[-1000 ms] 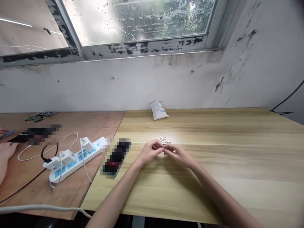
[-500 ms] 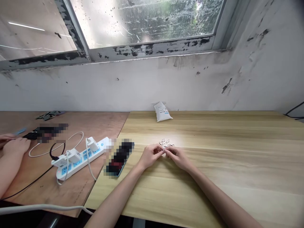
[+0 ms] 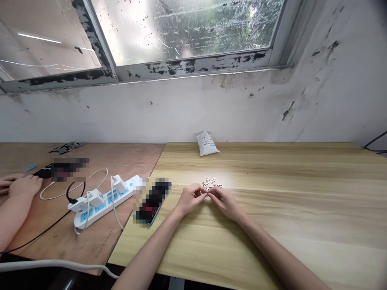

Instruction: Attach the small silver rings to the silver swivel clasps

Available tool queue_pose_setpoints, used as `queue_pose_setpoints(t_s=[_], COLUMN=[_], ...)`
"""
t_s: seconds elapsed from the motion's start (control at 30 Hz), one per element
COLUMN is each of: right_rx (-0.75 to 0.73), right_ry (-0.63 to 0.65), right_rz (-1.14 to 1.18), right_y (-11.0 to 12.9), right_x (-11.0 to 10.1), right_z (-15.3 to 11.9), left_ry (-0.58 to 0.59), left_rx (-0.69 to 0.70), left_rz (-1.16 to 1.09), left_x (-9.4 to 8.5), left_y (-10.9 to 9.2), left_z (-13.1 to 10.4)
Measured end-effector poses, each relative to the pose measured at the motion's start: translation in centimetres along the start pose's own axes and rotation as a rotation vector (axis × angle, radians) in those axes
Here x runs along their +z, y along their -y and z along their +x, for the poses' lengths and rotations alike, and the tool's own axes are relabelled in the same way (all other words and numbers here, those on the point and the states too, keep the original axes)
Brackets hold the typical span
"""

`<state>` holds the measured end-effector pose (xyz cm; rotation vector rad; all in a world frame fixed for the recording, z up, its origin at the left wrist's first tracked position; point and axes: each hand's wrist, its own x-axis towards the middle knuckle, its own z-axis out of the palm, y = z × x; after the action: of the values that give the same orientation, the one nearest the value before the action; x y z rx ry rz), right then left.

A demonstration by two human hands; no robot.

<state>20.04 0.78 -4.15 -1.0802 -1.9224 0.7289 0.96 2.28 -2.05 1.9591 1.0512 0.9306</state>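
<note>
Several small silvery metal clasps [image 3: 208,182] lie in a loose pile on the light wooden table [image 3: 272,233]. Just on the near side of the pile, the fingertips of my two hands meet. My left hand [image 3: 191,198] is closed in a pinch, thumb against forefinger. From the other side my right hand [image 3: 224,201] pinches at the same spot. A glint of metal shows between the fingertips, seemingly one small metal clasp; most of it is hidden by the fingers.
Left of my hands lies a phone [image 3: 152,201], its screen blurred. A white packet [image 3: 207,144] stands by the wall. On the brown table are a power strip [image 3: 105,203] with plugs and cables, and another person's hands [image 3: 26,185] near a dark, blurred device [image 3: 66,168].
My hands stay together in the same pinch, with only slight finger movement. The whole view has shifted a little.
</note>
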Motion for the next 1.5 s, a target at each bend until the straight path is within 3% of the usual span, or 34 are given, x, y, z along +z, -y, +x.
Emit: queue_pose_setpoints(t_s=[0.17, 0.47, 0.87, 1.03, 1.17, 1.27, 1.37, 1.5], right_rx=[0.020, -0.037, 0.018, 0.045, 0.061, 0.079, 0.069, 0.014], right_ry=[0.026, 0.021, -0.087, -0.070, -0.060, -0.073, -0.098, -0.133], right_rz=[0.016, 0.000, 0.062, 0.088, 0.104, 0.102, 0.075, 0.025], right_y=[0.1, 0.2, 1.2, 1.0, 0.5, 0.3, 0.4, 0.7], right_x=[0.0, 0.0, -0.2, -0.1, 0.2, 0.2, 0.1, 0.1], right_z=[0.0, 0.0, -0.1, -0.2, -0.3, -0.3, -0.3, -0.3], left_ry=[-0.026, -0.033, -0.001, 0.034, -0.013, -0.079, -0.136, -0.132], left_rx=[-0.073, -0.054, 0.049, 0.088, 0.152, 0.088, -0.068, -0.214], left_rz=[-0.104, -0.118, 0.046, 0.100, 0.168, 0.122, -0.097, -0.307], left_x=[0.0, -0.1, -0.5, -0.7, -0.7, -0.4, -0.1, 0.1], left_y=[0.1, 0.1, -0.5, -0.9, -1.0, -0.8, -0.4, 0.0], left_z=[-0.2, -0.4, -0.7, -0.8, -0.8, -0.6, -0.3, 0.1])
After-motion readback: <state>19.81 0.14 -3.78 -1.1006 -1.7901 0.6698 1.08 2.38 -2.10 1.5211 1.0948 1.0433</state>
